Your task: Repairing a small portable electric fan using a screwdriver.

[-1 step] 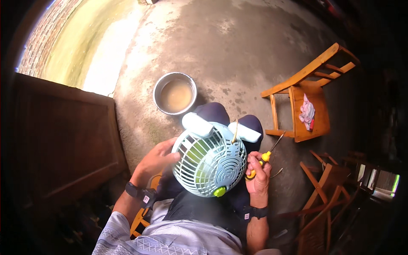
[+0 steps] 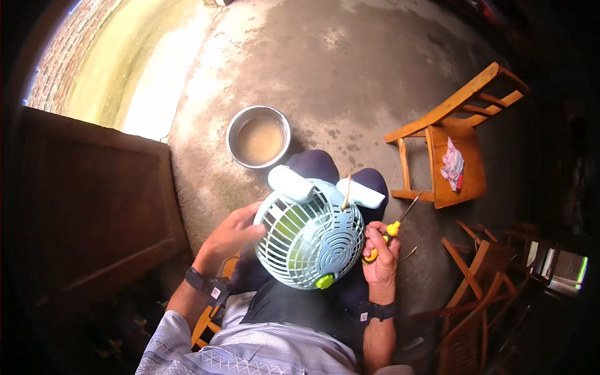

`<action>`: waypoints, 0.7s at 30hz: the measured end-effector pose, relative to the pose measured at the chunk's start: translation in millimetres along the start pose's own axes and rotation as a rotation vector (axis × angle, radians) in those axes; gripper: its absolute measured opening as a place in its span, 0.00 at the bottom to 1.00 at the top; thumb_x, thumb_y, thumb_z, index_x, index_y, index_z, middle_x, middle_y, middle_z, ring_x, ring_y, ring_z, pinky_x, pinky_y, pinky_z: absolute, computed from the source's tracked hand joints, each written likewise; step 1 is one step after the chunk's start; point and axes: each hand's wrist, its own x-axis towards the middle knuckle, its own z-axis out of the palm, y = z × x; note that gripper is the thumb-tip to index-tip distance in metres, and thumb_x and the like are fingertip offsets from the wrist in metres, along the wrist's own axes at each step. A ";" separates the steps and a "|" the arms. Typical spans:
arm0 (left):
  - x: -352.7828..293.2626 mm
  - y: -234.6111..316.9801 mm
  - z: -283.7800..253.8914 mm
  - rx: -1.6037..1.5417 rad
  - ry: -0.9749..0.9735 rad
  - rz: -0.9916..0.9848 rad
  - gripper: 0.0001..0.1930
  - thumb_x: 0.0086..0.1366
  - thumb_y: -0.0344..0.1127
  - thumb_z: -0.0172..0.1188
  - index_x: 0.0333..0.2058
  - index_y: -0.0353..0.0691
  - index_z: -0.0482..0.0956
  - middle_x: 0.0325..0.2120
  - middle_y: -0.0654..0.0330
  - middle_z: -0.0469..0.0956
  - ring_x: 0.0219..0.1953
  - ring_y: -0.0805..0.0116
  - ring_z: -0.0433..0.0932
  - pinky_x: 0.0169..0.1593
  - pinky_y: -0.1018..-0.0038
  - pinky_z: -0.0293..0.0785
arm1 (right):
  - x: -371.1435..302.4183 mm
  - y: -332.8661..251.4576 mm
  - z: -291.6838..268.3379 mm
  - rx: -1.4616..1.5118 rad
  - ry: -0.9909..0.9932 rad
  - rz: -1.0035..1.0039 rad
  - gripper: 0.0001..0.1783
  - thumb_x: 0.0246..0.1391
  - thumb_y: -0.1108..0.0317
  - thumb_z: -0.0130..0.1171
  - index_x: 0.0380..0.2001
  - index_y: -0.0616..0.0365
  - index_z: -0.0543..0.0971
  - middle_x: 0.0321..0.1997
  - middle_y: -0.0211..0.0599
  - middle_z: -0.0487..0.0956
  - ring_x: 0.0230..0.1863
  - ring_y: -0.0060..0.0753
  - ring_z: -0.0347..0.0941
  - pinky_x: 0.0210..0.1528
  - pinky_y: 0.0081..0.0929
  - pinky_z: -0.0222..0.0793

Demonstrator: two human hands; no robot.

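Note:
A light-blue fan (image 2: 334, 250) with a slatted round cage rests on my lap, its back turned up toward me. Two white, ear-like parts (image 2: 291, 184) stick out at its far side, and a green knob (image 2: 324, 281) sits at the near edge. Green blades show dimly through the slats. My left hand (image 2: 232, 237) grips the cage's left rim, thumb on top, with the other fingers partly hidden. In my right hand (image 2: 380, 256), fingers wrap round the yellow-and-black handle of a screwdriver (image 2: 392, 229). Its shaft points up and right, away from the fan. A short cord (image 2: 347, 192) lies over the fan's far edge.
A metal basin (image 2: 259, 137) of cloudy water stands on the concrete floor beyond my knees. To the right is a wooden chair (image 2: 459, 169) with a pink-and-white cloth (image 2: 451, 164) on its seat. Folded wooden furniture (image 2: 478, 275) stands at lower right, a dark wooden door (image 2: 100, 200) at left.

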 end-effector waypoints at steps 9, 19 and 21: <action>-14.8 -33.2 21.2 -0.140 -0.021 0.065 0.50 0.63 0.58 0.75 0.72 0.30 0.65 0.66 0.54 0.73 0.68 0.65 0.70 0.71 0.66 0.65 | -3.1 -55.2 17.6 -0.121 -0.100 -0.079 0.11 0.60 0.74 0.69 0.45 0.62 0.83 0.38 0.38 0.81 0.28 0.14 0.69 0.27 0.12 0.66; -21.1 -57.0 39.2 0.046 -0.203 -0.011 0.47 0.65 0.46 0.75 0.75 0.34 0.60 0.75 0.49 0.61 0.78 0.57 0.54 0.79 0.63 0.47 | -12.9 -89.9 5.4 -0.345 -0.165 -0.222 0.10 0.57 0.75 0.69 0.41 0.68 0.85 0.33 0.42 0.85 0.25 0.17 0.70 0.28 0.17 0.62; -23.3 -55.3 37.6 0.035 -0.216 -0.046 0.47 0.66 0.46 0.75 0.75 0.34 0.60 0.75 0.48 0.62 0.78 0.56 0.54 0.79 0.63 0.47 | -12.2 -88.7 6.8 -0.392 -0.202 -0.243 0.11 0.58 0.73 0.70 0.43 0.66 0.83 0.34 0.40 0.83 0.25 0.18 0.68 0.28 0.17 0.60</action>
